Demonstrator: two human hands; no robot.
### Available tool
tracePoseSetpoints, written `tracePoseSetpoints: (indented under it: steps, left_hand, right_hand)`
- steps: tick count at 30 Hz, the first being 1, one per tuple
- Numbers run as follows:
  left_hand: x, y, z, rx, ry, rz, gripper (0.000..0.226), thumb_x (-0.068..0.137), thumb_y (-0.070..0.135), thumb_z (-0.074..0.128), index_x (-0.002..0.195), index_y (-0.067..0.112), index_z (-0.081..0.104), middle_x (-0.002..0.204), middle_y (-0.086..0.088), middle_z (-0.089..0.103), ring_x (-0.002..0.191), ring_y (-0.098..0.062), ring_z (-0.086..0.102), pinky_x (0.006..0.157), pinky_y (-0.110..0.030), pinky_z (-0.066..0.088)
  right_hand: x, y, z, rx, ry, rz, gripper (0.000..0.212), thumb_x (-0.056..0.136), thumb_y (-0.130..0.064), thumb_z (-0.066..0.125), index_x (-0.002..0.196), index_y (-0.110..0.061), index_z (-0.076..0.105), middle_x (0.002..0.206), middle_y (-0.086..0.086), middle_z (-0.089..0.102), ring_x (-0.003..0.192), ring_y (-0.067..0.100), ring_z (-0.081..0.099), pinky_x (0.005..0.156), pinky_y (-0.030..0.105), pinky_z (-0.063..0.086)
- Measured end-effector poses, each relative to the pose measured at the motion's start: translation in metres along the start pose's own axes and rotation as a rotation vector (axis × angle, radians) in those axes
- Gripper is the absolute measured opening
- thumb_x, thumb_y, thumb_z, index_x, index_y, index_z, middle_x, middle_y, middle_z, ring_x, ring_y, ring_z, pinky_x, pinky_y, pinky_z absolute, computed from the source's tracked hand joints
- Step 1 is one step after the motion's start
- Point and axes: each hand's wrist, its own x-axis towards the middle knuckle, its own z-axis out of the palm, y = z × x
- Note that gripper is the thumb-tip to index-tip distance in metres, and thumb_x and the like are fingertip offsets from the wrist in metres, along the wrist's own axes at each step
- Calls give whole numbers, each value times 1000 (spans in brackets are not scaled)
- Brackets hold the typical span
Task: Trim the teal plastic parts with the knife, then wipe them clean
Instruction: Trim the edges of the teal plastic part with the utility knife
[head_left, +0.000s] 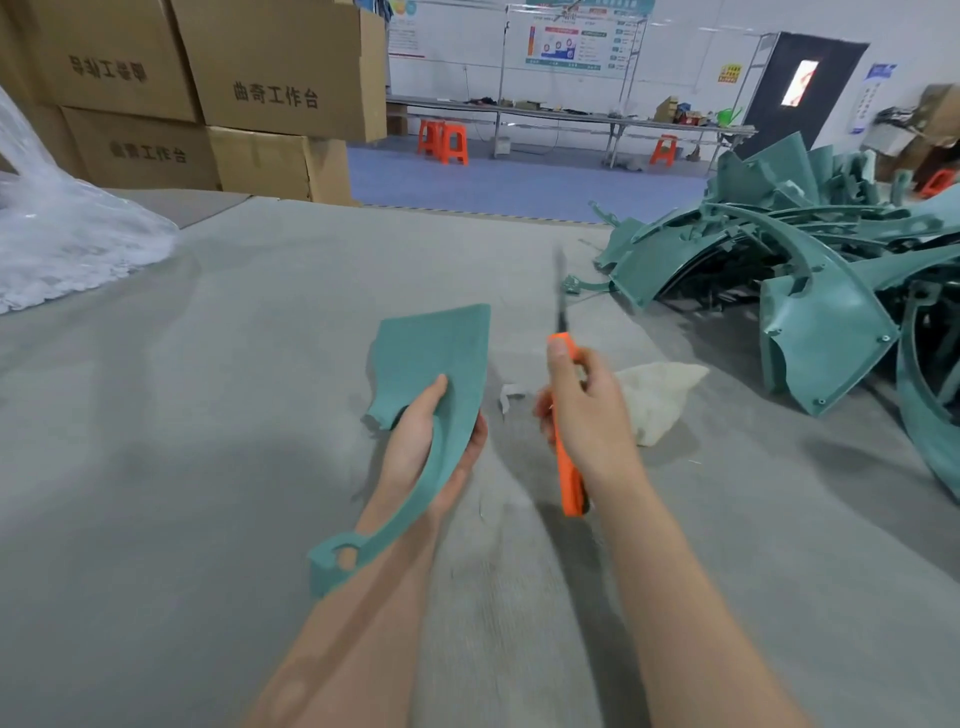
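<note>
My left hand (426, 452) grips a curved teal plastic part (436, 358) by its narrow middle, the wide flat end pointing away from me and the ringed end hanging near my forearm. My right hand (587, 415) holds an orange-handled knife (565, 452) upright, blade pointing away, a short gap to the right of the part. A crumpled white cloth (660, 397) lies on the grey table (208, 467) just right of my right hand. A small white scrap (508, 396) lies between my hands.
A big heap of teal plastic parts (810, 280) fills the table's right side. Clear plastic bags (62, 234) sit at far left, with stacked cardboard boxes (208, 93) behind. Beyond the table edge are a blue floor, orange stools (444, 141) and a long bench.
</note>
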Motion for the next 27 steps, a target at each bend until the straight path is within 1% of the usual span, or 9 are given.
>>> tracePoseSetpoints:
  steps: [3, 5, 6, 10, 13, 17, 21, 24, 27]
  left_hand:
    - [-1, 4, -1, -1, -18, -26, 14, 93, 12, 55, 81, 15, 63, 66, 2, 66, 58, -11, 58, 50, -17, 50]
    - [-4, 7, -2, -13, -55, -62, 14, 91, 10, 56, 79, 14, 63, 68, 1, 65, 58, -11, 59, 44, -14, 47]
    - [-5, 9, -3, -19, -69, -75, 13, 90, 10, 57, 80, 13, 63, 71, 1, 65, 57, -11, 60, 43, -14, 45]
    - [-6, 9, -2, -40, -74, -97, 9, 89, 8, 56, 82, 11, 62, 75, -2, 65, 54, -10, 62, 41, -13, 45]
    - [-5, 8, -2, -26, -63, -98, 12, 88, 8, 57, 78, 10, 62, 72, -3, 65, 53, -10, 62, 42, -14, 46]
    - [-5, 8, -3, -40, -61, -109, 9, 88, 8, 56, 81, 10, 61, 77, -3, 62, 53, -8, 62, 41, -15, 46]
    - [-7, 7, -4, -76, -88, -102, 10, 89, 8, 54, 82, 9, 60, 75, -4, 63, 52, -9, 63, 45, -15, 49]
    - [-7, 7, -4, -83, -87, -86, 11, 91, 8, 53, 82, 9, 61, 76, -5, 64, 53, -9, 64, 47, -15, 50]
    - [-7, 7, -4, -95, -81, -82, 11, 90, 7, 55, 81, 8, 61, 75, -6, 66, 53, -9, 64, 47, -15, 51]
  right_hand:
    - [-3, 12, 5, -275, -49, -104, 32, 97, -46, 48, 86, -19, 59, 59, -5, 52, 59, 16, 52, 59, 30, 41]
    - [1, 18, -3, -406, 17, -160, 39, 96, -50, 48, 70, -20, 51, 56, -7, 46, 57, 14, 46, 53, 23, 33]
    - [3, 19, -7, -430, 52, -173, 41, 95, -52, 49, 67, -22, 47, 54, -7, 44, 55, 12, 43, 50, 23, 29]
    - [2, 23, -11, -449, 80, -184, 37, 92, -57, 49, 74, -24, 49, 56, -7, 46, 57, 15, 46, 52, 32, 30]
    - [0, 22, -10, -455, 77, -197, 38, 92, -55, 51, 67, -27, 43, 53, -8, 43, 54, 13, 44, 52, 31, 28]
    - [-1, 23, -9, -473, 92, -218, 40, 91, -57, 53, 64, -29, 42, 50, -8, 42, 52, 11, 42, 51, 29, 28]
    - [-1, 25, -8, -422, 80, -209, 38, 87, -60, 56, 61, -33, 49, 46, -10, 45, 49, 7, 44, 50, 25, 29]
    - [-2, 26, -2, -411, 12, -237, 30, 86, -60, 57, 74, -33, 63, 49, -9, 49, 51, 6, 46, 50, 24, 32]
    - [-1, 27, 2, -382, -12, -263, 30, 85, -60, 57, 75, -32, 64, 49, -9, 48, 49, 7, 45, 50, 24, 33]
